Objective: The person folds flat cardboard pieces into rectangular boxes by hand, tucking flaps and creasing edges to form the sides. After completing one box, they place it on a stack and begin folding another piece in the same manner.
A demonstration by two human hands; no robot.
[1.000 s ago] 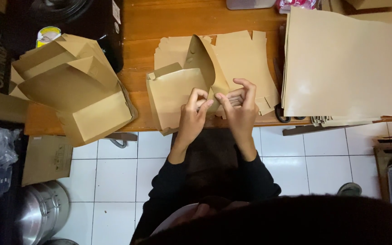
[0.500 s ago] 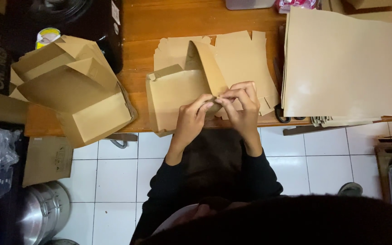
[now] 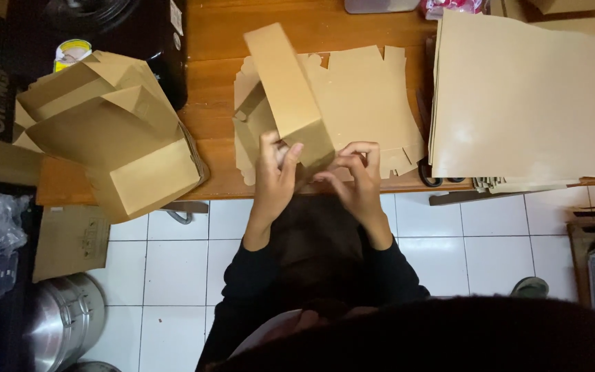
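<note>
Brown kraft cardboard makes up the small folded box (image 3: 285, 103) that both hands hold over the near edge of the wooden surface (image 3: 215, 76). The left hand (image 3: 275, 172) grips the box's near end from the left, its fingers (image 3: 290, 157) curled onto the lower panel. The right hand (image 3: 358, 172) sits just right of the box, its fingers (image 3: 352, 148) bent and pinching a flap at the box's near corner. The box tilts, its far end raised away from the person. Under and behind the box lies a stack of flat die-cut blanks (image 3: 366, 96). Left of the box stands a pile of assembled open boxes (image 3: 115, 134), hanging over the surface's edge. Right of the box, well apart, rests a tall stack of large plain sheets (image 3: 525, 96). Below the box, white floor tiles (image 3: 173, 262) show.
</note>
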